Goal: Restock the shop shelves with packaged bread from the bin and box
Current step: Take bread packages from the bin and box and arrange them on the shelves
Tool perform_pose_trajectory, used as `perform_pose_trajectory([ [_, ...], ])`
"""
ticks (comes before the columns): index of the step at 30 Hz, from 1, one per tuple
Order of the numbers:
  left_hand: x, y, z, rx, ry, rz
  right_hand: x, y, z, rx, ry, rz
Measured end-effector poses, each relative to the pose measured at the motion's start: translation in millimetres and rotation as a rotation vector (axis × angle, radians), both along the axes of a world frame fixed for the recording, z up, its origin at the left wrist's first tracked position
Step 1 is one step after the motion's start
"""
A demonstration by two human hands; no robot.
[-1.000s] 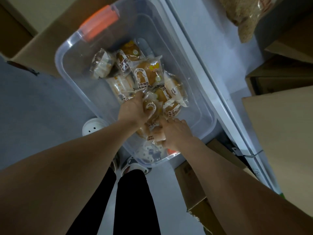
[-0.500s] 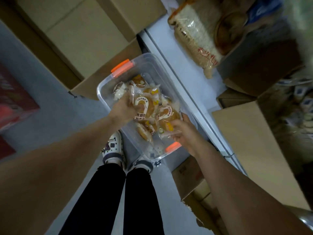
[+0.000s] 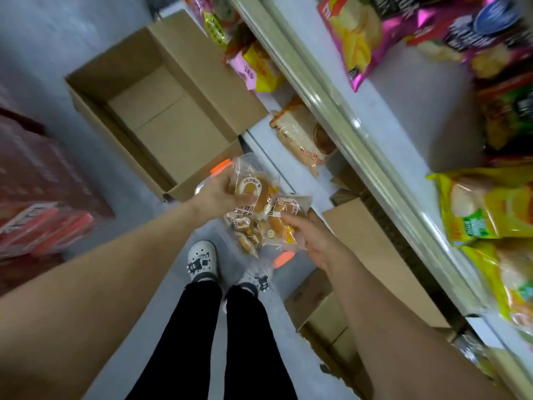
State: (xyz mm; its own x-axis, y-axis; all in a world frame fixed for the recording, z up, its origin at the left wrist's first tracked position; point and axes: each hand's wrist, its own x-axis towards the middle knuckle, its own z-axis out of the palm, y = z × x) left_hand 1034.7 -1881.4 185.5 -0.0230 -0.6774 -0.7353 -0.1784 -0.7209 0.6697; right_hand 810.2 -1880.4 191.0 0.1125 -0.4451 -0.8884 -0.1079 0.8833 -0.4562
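A: Packets up! A clutch of bread packets is gripped by the left hand, with the fingers curled round the wrappers.

B: And a second bunch is pinched by the right hand, fingertips pressed on the top wrapper. The two bunches are held touching.

A: A second ago both hands were sunk among the packets in the bin. Now the load is held above it, and only the orange latches and a little clear wall can be made out beneath.

B: More packets are seen just under the hands. Whether those are held or lying in the bin cannot be told.

A: The view has been swung up as well. The box, far left of the bin, is now shown open, with its cardboard bottom in view.

B: On the right, the shelves have been brought into sight. Crisp bags are laid on the upper one, and a loaf on the lower one, beyond the right hand.

A: White shoes are seen at the near end of the bin.
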Motion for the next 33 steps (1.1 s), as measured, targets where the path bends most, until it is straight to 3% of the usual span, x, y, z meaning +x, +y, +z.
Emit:
perform_pose_trajectory([
  [7,9.6,-4.3,119.6,-0.105,-0.064,-0.072,1.9,-4.0,107.8,-0.192,0.115,0.046],
  [14,36.6,-23.1,223.4,-0.312,-0.144,-0.176,6.0,-7.4,217.0,-0.341,0.012,-0.001],
  [21,50.8,-45.8,324.1,-0.479,-0.062,-0.227,0.4,-20.5,297.9,-0.516,-0.070,-0.042],
  [33,10.8,-82.8,452.7,-0.740,-0.023,-0.407,-50.3,-30.5,440.7,-0.916,0.220,-0.051],
])
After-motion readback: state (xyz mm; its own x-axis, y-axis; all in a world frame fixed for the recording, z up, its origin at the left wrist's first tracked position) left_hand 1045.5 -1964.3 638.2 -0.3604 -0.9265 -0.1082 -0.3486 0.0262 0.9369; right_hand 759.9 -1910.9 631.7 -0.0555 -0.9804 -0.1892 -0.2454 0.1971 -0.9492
